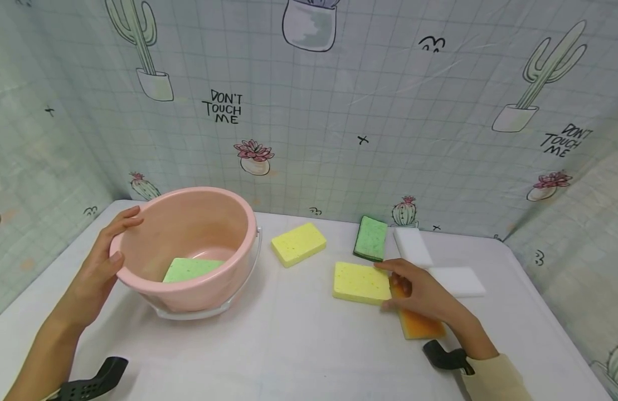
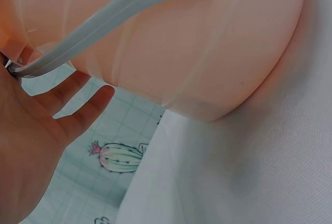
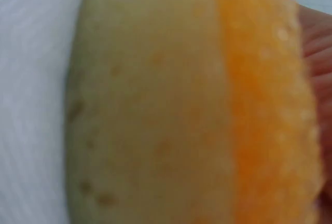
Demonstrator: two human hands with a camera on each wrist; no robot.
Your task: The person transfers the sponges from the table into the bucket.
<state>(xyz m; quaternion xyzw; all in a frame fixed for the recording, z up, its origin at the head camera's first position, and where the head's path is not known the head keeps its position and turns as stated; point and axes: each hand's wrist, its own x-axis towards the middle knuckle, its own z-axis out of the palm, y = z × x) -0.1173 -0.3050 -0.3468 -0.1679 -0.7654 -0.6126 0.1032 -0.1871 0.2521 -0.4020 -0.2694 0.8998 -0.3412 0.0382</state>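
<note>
My left hand (image 1: 95, 267) holds the left rim of a pink bucket (image 1: 188, 301), thumb over the edge and fingers along the outer wall. A light green sponge (image 1: 190, 269) lies inside. The right hand (image 1: 421, 289) is at the right end of a yellow sponge (image 1: 361, 282), index finger by its far edge and thumb by its near corner. That sponge lies flat on the table. An orange-topped sponge (image 1: 421, 326) lies partly under the right hand; its pale lower layer (image 3: 150, 99) fills the right wrist view.
Another yellow sponge (image 1: 298, 244) lies right of the bucket. A green sponge with a dark underside (image 1: 371, 238) sits farther back. Two white sponges (image 1: 413, 247) lie beyond the right hand. A grey handle (image 1: 193, 315) hangs around the bucket's front. Patterned cloth (image 1: 309, 111) rises behind the white table (image 1: 288, 345).
</note>
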